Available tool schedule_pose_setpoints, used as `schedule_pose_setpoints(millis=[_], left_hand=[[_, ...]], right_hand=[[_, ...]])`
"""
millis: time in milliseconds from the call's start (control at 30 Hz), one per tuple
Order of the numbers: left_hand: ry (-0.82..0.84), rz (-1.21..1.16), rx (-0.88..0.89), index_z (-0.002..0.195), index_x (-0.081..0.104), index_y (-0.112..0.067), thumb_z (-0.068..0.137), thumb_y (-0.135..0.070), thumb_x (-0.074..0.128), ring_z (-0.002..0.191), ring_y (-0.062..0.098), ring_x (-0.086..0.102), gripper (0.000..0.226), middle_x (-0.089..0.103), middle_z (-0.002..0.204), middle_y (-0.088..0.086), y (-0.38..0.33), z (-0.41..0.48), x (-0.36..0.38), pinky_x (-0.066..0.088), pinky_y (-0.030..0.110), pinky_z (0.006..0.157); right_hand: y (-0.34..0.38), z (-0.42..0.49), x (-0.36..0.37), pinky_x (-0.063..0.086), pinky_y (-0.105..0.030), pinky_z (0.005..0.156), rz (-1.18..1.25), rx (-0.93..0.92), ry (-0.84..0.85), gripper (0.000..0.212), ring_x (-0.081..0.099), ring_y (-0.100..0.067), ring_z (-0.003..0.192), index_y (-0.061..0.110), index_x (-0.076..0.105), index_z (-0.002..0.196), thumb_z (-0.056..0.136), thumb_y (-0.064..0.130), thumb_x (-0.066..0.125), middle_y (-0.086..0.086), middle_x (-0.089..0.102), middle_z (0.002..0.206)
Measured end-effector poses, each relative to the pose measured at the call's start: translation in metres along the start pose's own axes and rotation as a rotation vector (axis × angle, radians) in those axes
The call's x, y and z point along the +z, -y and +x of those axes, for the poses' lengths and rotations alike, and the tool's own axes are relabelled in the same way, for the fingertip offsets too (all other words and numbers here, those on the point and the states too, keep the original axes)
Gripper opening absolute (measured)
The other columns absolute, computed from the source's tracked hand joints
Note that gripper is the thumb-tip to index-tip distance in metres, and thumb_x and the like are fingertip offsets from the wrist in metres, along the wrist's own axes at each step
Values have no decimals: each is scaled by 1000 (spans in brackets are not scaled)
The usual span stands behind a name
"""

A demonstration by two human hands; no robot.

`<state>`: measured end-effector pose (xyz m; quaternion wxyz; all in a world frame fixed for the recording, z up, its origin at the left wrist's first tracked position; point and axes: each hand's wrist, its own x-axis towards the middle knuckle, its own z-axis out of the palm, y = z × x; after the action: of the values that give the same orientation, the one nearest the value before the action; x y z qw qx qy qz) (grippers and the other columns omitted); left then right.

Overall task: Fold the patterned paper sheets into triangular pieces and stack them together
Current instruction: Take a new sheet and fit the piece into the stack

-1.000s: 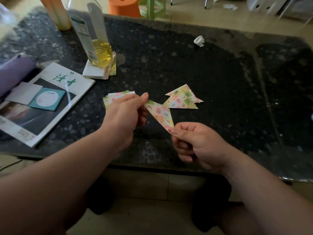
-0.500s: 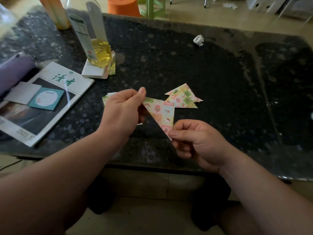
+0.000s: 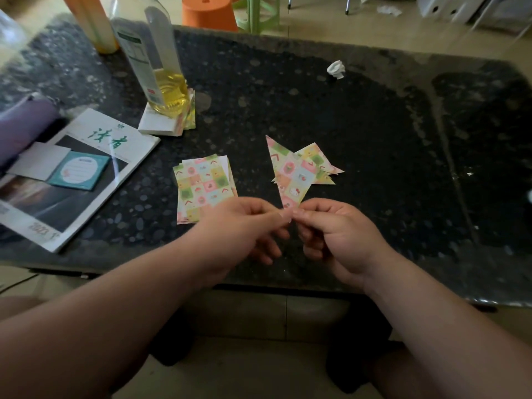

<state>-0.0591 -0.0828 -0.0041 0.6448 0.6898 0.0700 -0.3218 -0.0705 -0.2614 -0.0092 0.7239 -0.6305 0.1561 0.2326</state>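
A folded triangular piece of patterned paper (image 3: 290, 174) stands upright above the table, its long point aimed away from me. My left hand (image 3: 244, 226) and my right hand (image 3: 336, 228) both pinch its lower tip, fingertips meeting at the middle. Behind it, a small pile of folded triangles (image 3: 319, 162) lies on the dark table. A stack of flat patterned sheets (image 3: 201, 182) lies to the left, its near corner hidden by my left hand.
The dark stone table (image 3: 374, 125) carries an oil bottle (image 3: 155, 61) on a white block with more patterned paper, a magazine (image 3: 72, 174) with a teal notepad (image 3: 80, 171), a purple pouch (image 3: 23, 122) and a crumpled white scrap (image 3: 336, 69). Orange and green stools stand beyond.
The triangle has swung from lying across between my hands to standing upright. My left hand moved right and down to meet my right at its lower tip, uncovering the flat sheet stack.
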Motion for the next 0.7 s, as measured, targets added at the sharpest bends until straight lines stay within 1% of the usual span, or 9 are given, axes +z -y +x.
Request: schedule_pose_setpoints(millis=[33,100,267,367,433,467,567,667,700], left_hand=[[25,5,0,87,73,-8,91,-30,70,65,21,65,22,72,81,9,2,-3,5,53,33,59],[26,-19,-10,87,73,-5,99,-20,64,64,20,65,21,73,82,11,4,-4,11,54,32,59],[-8,-107,2,79,79,-10,101,-16,59,64,23,63,30,75,86,16,2,-3,13,49,35,59],[-49,-106,49,75,78,-12,101,-14,59,61,22,60,32,73,79,13,4,-4,18,47,35,60],[-84,-109,90,76,75,-11,100,-11,58,59,21,57,30,72,73,8,7,-7,23,45,33,60],[-98,-118,112,76,74,-9,100,-10,57,57,21,56,30,71,71,7,9,-8,26,45,32,59],[-112,-156,170,70,73,-10,100,-10,57,52,19,55,34,69,68,7,10,-12,31,45,28,56],[-89,-163,204,68,72,-11,100,-10,57,51,20,55,36,69,69,9,10,-14,32,46,26,55],[-80,-169,208,68,73,-11,100,-10,57,52,21,55,35,68,70,11,10,-15,32,46,26,55]], right_hand=[[-1,1,1,30,-23,45,9,3,-2,18,43,-13,52,9,70,78,95,12,66,-3,51,60],[-1,1,4,31,-23,44,43,7,2,17,47,-14,54,9,70,79,95,12,66,-4,51,61],[1,0,5,29,-20,41,111,24,10,19,49,-11,50,9,73,76,94,10,66,-4,53,60],[3,-3,6,38,-17,39,161,19,17,15,55,-8,44,3,69,81,95,8,65,-2,58,56],[2,-5,8,45,-18,42,194,-17,22,15,60,-9,47,-1,67,81,94,7,65,-5,63,57],[1,-6,10,46,-18,43,199,-38,19,15,61,-10,47,-2,66,80,93,7,66,-6,63,58],[1,-5,10,44,-20,46,195,-65,-12,16,57,-11,49,2,68,78,93,8,67,-5,60,59],[5,1,3,31,-24,47,223,-87,-64,32,38,-12,49,14,70,63,93,6,67,-3,46,56],[7,3,1,29,-24,46,234,-94,-73,36,35,-12,49,15,69,59,94,4,65,-3,44,56]])
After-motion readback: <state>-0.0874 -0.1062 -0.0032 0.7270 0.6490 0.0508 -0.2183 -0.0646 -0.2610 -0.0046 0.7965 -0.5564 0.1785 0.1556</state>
